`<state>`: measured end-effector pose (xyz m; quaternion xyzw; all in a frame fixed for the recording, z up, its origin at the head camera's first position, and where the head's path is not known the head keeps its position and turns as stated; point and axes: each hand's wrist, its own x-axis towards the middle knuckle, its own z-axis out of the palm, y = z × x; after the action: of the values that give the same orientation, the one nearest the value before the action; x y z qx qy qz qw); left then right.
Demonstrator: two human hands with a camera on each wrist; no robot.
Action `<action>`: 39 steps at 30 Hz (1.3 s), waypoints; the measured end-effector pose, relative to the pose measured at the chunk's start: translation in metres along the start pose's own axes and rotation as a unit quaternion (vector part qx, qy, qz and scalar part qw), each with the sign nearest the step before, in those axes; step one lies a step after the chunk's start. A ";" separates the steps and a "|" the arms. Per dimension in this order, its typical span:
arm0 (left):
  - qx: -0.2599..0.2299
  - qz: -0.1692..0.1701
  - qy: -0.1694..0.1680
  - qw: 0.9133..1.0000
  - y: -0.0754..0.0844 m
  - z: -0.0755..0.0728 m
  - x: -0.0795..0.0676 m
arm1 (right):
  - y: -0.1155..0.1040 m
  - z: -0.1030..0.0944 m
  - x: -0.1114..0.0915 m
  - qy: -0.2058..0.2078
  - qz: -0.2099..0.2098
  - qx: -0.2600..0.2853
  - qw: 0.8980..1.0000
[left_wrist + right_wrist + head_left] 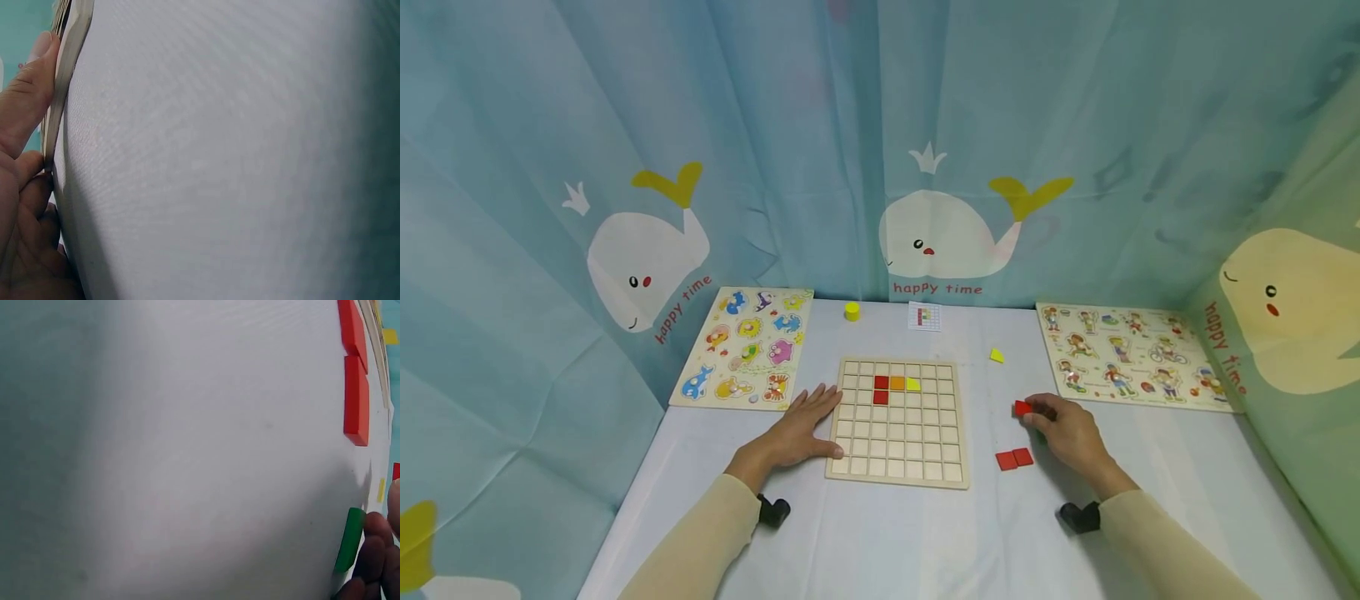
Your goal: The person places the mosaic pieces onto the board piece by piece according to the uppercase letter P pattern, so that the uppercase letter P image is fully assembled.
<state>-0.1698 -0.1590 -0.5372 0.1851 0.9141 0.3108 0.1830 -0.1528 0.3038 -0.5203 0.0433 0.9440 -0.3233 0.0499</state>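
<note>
A wooden grid board [895, 487] lies in the middle of the table, with two red squares, an orange square [897, 383] and a yellow piece [913, 384] in its cells. Along the board's left edge rests my left hand [797, 429], fingers extended and thumb at the rim. My right hand [1067, 429], right of the board, pinches a red square tile [1022, 408] between thumb and fingertips. Two more red tiles [1007, 461] lie just below it. In the right wrist view a green piece [350, 540] is beside the curled fingers.
A picture card [933, 317] and a yellow cylinder [852, 312] are at the back. Animal [727, 406] and sports [1150, 402] puzzle boards flank the grid. A yellow quarter-round piece [997, 356] lies right of the grid. A whale-print curtain [820, 167] hangs behind.
</note>
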 end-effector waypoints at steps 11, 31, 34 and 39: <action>-0.003 -0.013 0.000 1.000 0.000 0.000 0.001 | -0.011 0.001 0.006 0.046 -0.016 0.036 0.998; -0.005 -0.021 0.000 1.000 0.001 0.000 0.000 | -0.047 0.021 0.013 0.088 -0.023 0.085 0.992; -0.005 -0.018 -0.001 1.000 0.002 -0.001 0.000 | -0.054 0.026 0.014 0.097 -0.031 0.086 0.991; 0.002 -0.013 -0.004 1.000 0.002 -0.002 0.000 | -0.067 0.034 0.014 0.094 -0.042 0.094 0.990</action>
<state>-0.1699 -0.1585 -0.5347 0.1749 0.9165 0.3056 0.1898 -0.1722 0.2310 -0.5077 0.0387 0.9108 -0.4071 -0.0569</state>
